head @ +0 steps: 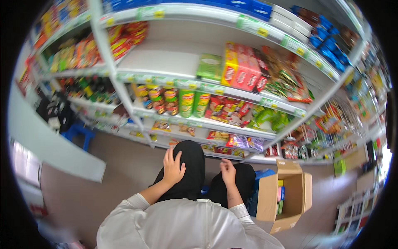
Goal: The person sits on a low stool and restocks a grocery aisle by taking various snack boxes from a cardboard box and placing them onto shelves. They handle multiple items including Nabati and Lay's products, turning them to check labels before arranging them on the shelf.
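My left hand [173, 168] rests on my left knee in black trousers [192, 162], its fingers spread and holding nothing. Just above my right knee [245, 177] is my right hand [228, 171], fingers loosely curled, with nothing visible in it. To my right stands a cardboard box [289, 199] with its flaps up. A few small coloured packs [280, 194] stand along its left inner side. In front of me, a white shelf [161, 59] holds a green box [210, 67], pink boxes [244, 68] and a yellow box [229, 63] beside packaged snacks [286, 76].
Snack canisters [186, 102], red bags [228, 109] and green bags [267, 118] fill a lower shelf. A shelf upright [108, 62] stands left of centre. A pale panel edge [71, 155] and a blue stool [79, 132] are at the left. Hanging goods line the right.
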The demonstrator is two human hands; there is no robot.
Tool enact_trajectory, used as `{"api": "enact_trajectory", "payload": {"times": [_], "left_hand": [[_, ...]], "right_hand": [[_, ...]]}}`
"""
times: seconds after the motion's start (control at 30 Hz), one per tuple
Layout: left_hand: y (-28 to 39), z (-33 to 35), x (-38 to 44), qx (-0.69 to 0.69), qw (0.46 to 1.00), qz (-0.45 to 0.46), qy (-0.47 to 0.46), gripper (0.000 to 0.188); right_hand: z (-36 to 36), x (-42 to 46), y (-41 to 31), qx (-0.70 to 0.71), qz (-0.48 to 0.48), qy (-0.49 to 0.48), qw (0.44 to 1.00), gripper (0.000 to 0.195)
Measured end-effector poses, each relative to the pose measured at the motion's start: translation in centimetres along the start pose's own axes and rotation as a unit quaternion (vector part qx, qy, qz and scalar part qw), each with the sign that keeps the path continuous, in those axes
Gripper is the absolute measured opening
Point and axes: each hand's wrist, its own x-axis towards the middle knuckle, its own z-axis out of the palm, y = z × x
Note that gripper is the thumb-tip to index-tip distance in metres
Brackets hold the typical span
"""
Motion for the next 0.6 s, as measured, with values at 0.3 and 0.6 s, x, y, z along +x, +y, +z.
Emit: {"api": "enact_trajectory", "payload": {"times": [0.3,0.6], "left_hand": [[-0.2,4.2,7.8,-0.039,0.985,0.130,-0.104,0.062],[0.5,7.2,10.1,-0.069,0.987,0.100,-0.105,0.054]], "right_hand": [[-5.3,-8.7,-16.7,-0.277,-0.199,0.184,0.922,0.034],[-22.1,-10.4,-21.5,-0.513,0.041,0.387,0.765,0.034]]}}
